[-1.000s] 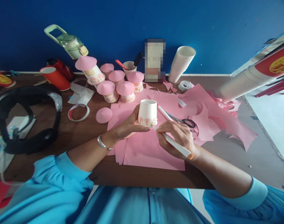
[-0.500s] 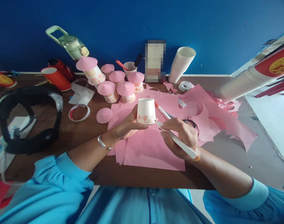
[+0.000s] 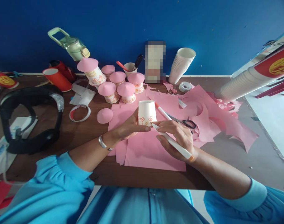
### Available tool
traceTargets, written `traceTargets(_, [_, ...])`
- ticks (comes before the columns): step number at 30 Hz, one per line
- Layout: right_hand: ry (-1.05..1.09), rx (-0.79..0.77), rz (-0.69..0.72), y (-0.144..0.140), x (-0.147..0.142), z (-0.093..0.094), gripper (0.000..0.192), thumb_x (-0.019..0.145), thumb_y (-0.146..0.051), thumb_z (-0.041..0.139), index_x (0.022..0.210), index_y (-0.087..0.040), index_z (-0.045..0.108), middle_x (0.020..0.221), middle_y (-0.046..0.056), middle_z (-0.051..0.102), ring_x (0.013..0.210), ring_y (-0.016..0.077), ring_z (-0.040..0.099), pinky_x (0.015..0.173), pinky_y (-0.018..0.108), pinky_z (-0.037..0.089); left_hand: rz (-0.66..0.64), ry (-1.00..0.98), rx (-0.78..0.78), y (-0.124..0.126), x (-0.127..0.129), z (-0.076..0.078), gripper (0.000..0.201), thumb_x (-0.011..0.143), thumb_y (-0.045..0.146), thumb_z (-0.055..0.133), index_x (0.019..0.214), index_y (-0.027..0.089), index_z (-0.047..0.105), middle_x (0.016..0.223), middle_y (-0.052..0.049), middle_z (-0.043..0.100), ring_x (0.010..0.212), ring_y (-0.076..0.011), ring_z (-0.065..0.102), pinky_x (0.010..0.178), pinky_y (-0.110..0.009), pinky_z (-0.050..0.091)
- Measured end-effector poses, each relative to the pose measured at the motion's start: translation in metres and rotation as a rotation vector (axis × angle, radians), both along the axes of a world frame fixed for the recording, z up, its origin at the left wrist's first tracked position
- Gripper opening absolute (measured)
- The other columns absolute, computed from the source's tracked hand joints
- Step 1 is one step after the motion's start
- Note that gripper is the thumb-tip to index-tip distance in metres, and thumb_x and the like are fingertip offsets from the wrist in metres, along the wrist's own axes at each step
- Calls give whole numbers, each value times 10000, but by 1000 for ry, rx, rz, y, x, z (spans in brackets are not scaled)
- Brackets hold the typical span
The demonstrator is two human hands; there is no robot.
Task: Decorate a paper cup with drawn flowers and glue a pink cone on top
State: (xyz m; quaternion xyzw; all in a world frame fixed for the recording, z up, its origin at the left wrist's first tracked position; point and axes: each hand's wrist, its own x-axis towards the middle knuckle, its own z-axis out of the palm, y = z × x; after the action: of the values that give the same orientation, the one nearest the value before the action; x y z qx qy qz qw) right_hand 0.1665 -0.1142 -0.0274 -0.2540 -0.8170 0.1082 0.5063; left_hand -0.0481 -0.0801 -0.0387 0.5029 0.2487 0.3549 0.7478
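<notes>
Upturned white paper cup (image 3: 147,111), smooth and tapered, with small orange flower doodles near its rim, stands on matte pink paper sheets (image 3: 153,149). The left hand (image 3: 129,127) closes around its near-left side. Just right, the right hand (image 3: 178,135) pinches a slim white marker (image 3: 172,141), tip against the cup's lower edge. No writing is legible.

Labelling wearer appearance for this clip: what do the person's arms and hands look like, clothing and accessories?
Both arms wear bright blue sleeves pushed up with gathered cuffs, forearms bare. The left hand has a silver bracelet at the wrist. The right hand shows no ring, watch or glove. No gloves on either.
</notes>
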Motion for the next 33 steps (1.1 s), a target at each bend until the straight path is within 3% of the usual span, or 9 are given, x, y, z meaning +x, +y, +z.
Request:
traceTargets(10, [-8, 29, -4, 0, 1, 0, 253, 945, -83, 684, 1174, -190, 672, 991, 81, 795, 944, 233, 820, 768, 356, 707, 21, 6, 1, -2, 2, 12, 615, 850, 295, 866, 1409, 274, 612, 1102, -51, 667, 1018, -214, 624, 919, -362, 505])
traceTargets(18, [-38, 59, -13, 0, 2, 7, 209, 947, -86, 660, 1120, -202, 636, 873, 43, 754, 768, 190, 774, 642, 312, 666, 16, 18, 31, -2, 0, 11, 302, 864, 351, 851, 1086, 216, 697, 1058, -37, 648, 974, -191, 598, 880, -329, 486])
traceTargets(23, [-37, 48, -46, 0, 2, 8, 235, 910, -43, 655, 1069, -214, 627, 824, 17, 726, 695, 168, 737, 587, 273, 602, 5, 8, 69, -1, -1, 8, 303, 881, 405, 835, 1081, 219, 702, 1067, -38, 644, 963, -184, 592, 896, -330, 497])
traceTargets(33, [-50, 47, -50, 1, 3, 10, 249, 911, -40, 634, 1066, -233, 616, 802, 3, 708, 677, 163, 734, 593, 269, 603, 25, 38, 75, 0, -3, 3, 310, 846, 438, 867, 1024, 222, 735, 1016, -41, 662, 963, -191, 620, 885, -328, 540])
